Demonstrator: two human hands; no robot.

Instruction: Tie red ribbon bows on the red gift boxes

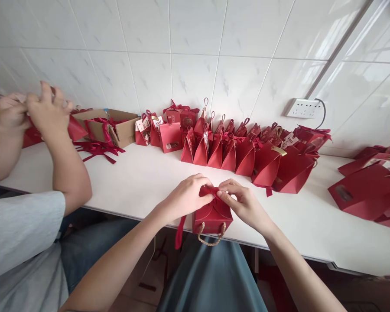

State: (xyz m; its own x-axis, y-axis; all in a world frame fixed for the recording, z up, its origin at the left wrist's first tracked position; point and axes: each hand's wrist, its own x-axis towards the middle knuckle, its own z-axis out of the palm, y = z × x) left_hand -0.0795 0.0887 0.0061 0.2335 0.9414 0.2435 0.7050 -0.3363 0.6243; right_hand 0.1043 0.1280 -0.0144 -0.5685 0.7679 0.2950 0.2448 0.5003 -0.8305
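A small red gift box (211, 216) with a twisted rope handle (211, 240) sits at the table's front edge, right before me. My left hand (193, 193) pinches red ribbon on top of the box from the left. From the right, my right hand (240, 197) closes its thumb and fingers on the same ribbon, where the two hands nearly meet. One loose end of the red ribbon (180, 234) hangs over the table edge at the left of the box. The exact shape of the ribbon between my fingertips is partly hidden.
Behind my hands, several red gift boxes (214, 151) stand in rows by the wall. More red boxes (364, 188) lie at the right. A cardboard box (126, 130) with ribbons and a red ribbon pile (100, 149) are at the left, near a co-worker's hands (48, 108). A power strip (301, 108) is on the wall.
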